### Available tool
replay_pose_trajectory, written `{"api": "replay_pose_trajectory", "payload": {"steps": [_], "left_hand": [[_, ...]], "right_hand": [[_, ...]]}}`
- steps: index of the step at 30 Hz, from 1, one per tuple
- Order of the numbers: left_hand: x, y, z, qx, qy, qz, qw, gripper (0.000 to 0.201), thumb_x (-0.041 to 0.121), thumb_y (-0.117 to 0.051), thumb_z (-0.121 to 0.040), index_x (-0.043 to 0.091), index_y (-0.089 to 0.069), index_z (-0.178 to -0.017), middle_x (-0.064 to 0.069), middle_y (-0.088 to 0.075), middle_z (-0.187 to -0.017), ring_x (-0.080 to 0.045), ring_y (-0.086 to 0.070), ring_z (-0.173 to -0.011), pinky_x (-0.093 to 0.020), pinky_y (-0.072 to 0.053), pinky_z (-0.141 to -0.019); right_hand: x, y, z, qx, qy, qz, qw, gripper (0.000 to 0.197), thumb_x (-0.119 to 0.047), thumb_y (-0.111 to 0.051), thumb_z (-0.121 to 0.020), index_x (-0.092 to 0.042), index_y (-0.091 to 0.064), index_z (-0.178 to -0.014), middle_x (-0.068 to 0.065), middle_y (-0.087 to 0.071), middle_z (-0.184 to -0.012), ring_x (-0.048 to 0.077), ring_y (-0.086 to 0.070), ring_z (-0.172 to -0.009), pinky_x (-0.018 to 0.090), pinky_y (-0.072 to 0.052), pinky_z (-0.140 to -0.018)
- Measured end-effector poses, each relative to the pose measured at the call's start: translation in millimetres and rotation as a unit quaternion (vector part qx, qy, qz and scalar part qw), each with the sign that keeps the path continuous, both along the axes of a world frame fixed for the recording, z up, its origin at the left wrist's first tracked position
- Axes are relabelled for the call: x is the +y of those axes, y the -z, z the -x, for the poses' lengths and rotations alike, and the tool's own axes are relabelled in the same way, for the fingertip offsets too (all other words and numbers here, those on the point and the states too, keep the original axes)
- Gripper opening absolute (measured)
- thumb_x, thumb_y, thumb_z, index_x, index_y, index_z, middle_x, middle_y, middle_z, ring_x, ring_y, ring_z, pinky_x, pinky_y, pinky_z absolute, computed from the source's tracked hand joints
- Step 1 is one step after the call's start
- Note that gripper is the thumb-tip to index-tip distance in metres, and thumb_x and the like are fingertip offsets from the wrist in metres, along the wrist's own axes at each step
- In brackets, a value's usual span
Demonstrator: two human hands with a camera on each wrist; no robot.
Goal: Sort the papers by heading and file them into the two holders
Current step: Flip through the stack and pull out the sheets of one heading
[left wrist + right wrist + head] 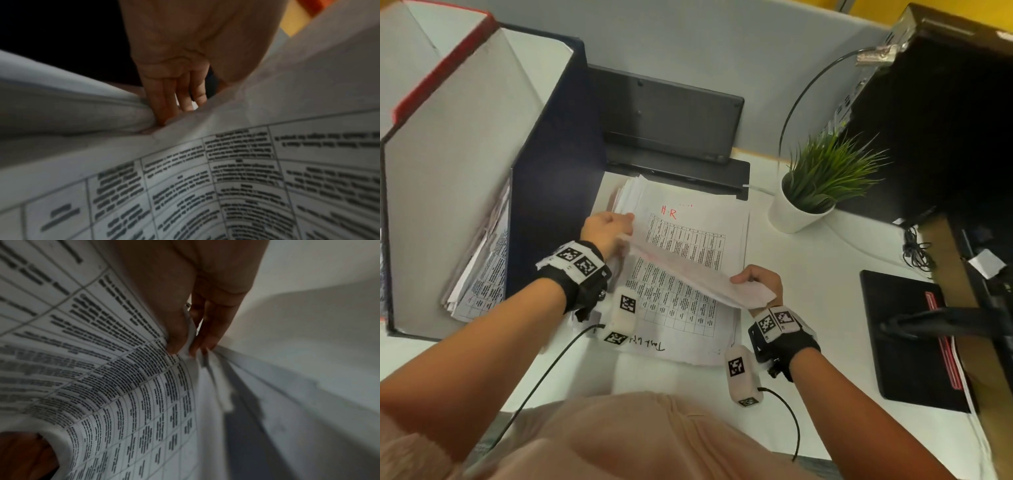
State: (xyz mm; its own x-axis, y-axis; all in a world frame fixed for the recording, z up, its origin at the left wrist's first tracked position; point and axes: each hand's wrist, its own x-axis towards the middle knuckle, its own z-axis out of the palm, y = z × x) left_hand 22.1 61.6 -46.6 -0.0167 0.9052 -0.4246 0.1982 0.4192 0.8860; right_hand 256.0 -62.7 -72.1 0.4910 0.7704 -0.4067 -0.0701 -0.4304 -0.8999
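Lifting the top sheet (688, 270) off the pile (688, 318), both your hands pinching its edges, you next must read its heading and choose the holder (544, 178) at nine o'clock.

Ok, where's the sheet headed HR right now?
Head view, centre: the HR sheet tops the paper stack before the black tray, beside the potted plant.

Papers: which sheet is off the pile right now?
The top sheet, held up by both hands: left hand pinches its far corner, right hand its near corner. The others lie flat in the pile, including the one headed "HR".
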Motion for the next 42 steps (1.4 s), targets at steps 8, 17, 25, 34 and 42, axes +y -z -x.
{"api": "replay_pose_trajectory", "payload": {"steps": [8,17,25,34,42], "left_hand": [[2,-1,-5,0.177,0.086,-0.001,0.981,0.022,0.017,-0.082,-0.068,0.012,-0.069,-0.085,-0.004,-0.068,-0.089,-0.014,-0.063,-0.074,-0.024,-0.052,-0.067],[-15,3,-5,0.042,0.102,-0.104,0.988,0.017,0.010,-0.053,-0.092,0.017,-0.068,-0.094,0.004,-0.066,-0.088,-0.013,-0.061,-0.085,-0.019,-0.048,-0.069],[-23,-1,2,-0.126,0.083,-0.026,0.988,0.037,-0.007,-0.045,-0.085,0.014,-0.060,-0.059,-0.005,-0.065,-0.090,-0.025,-0.058,-0.093,-0.027,-0.049,-0.071],[-6,-21,-10,0.020,0.038,0.042,0.998,0.026,0.017,-0.043,-0.086,0.003,-0.065,-0.082,-0.003,-0.066,-0.082,-0.015,-0.057,-0.074,-0.024,-0.044,-0.069],[2,-13,-10,0.292,0.133,0.033,0.947,0.037,0.032,-0.077,-0.073,0.004,-0.068,-0.096,-0.010,-0.066,-0.103,-0.026,-0.062,-0.100,-0.032,-0.051,-0.084]], "right_hand": [[1,4,0,0.035,0.009,-0.014,0.999,0.052,0.017,-0.050,-0.064,-0.020,-0.057,-0.029,-0.002,-0.049,-0.048,0.017,-0.042,-0.059,0.026,-0.037,-0.063],[0,6,-5,-0.081,-0.038,-0.012,0.996,0.040,0.023,-0.052,-0.074,-0.012,-0.050,-0.054,0.005,-0.050,-0.064,0.023,-0.047,-0.074,0.029,-0.040,-0.071],[0,-1,2,-0.079,0.000,-0.039,0.996,0.062,0.007,-0.078,-0.065,-0.008,-0.044,-0.114,-0.001,-0.059,-0.085,0.009,-0.058,-0.071,0.015,-0.051,-0.057],[2,2,3,-0.157,-0.065,-0.022,0.985,0.036,0.019,-0.058,-0.073,-0.012,-0.056,-0.056,0.002,-0.054,-0.060,0.009,-0.048,-0.057,0.014,-0.039,-0.052],[-3,12,-2,-0.129,-0.047,-0.043,0.990,0.045,0.024,-0.049,-0.071,-0.017,-0.050,-0.052,0.001,-0.050,-0.059,0.012,-0.041,-0.058,0.018,-0.034,-0.054]]}}
